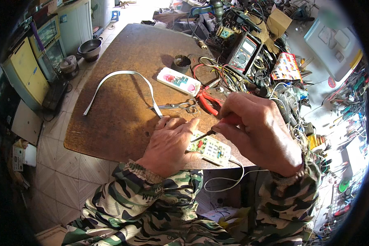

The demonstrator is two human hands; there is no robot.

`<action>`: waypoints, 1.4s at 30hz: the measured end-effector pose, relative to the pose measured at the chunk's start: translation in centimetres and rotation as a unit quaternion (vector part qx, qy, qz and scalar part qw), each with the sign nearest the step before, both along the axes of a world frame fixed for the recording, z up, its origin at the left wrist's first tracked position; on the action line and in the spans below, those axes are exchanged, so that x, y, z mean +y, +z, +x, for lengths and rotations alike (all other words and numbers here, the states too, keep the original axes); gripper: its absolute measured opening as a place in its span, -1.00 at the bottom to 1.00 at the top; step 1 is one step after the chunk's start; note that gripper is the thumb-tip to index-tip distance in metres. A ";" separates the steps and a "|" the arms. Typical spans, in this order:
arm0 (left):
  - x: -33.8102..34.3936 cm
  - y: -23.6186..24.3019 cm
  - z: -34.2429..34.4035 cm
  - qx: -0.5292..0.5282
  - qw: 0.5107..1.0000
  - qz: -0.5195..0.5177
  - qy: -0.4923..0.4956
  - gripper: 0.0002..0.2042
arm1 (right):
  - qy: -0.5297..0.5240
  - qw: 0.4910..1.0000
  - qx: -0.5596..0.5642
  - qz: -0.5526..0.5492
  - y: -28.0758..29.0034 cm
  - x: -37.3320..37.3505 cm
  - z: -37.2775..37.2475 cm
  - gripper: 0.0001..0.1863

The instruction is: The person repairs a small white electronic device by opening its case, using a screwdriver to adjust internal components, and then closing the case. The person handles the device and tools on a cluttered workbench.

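My left hand [170,139] is closed over the left end of a circuit board [214,150] in a pale casing, thumb along the near edge. My right hand [258,131] grips a red-handled screwdriver [233,119]; its dark shaft slants down left to the board, close to my left fingers. A white cord [236,160] leaves the board's right end. From beneath my left fingertips a white flat strip [127,72] arches over the table. Just beyond lie scissors [178,105], red-handled pliers [209,102] and a white casing half [178,81] with pink round parts.
A dark cup [181,63] stands beyond the casing half on the brown wooden table [106,123]. Tangled wires, a multimeter [246,51] and loose parts crowd the right side. A translucent plastic box [330,45] sits at far right, and a metal pot [90,49] on the left floor.
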State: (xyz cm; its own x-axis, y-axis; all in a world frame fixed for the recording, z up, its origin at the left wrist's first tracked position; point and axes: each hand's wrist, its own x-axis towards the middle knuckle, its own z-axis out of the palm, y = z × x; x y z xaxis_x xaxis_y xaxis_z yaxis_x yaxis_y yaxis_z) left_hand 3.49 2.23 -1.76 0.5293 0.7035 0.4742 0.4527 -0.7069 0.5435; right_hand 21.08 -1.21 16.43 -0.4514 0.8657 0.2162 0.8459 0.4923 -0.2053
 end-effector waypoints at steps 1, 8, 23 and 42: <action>0.1 -0.2 -0.1 0.007 1.000 -0.001 0.001 -0.16 | -0.040 0.999 -0.038 -0.001 0.0 -0.2 -0.5 -0.73; 0.2 0.1 -0.1 0.005 1.000 0.005 -0.005 -0.22 | 0.042 0.998 0.050 -0.023 -0.1 0.5 -0.3 -0.74; 0.0 -0.3 0.0 0.008 1.000 0.013 -0.001 -0.20 | -0.013 0.999 -0.031 0.030 -0.5 0.2 -0.6 -0.70; 0.0 0.1 -0.2 -0.004 1.000 0.009 0.012 -0.26 | 0.011 0.999 -0.026 -0.039 0.3 0.2 0.1 -0.76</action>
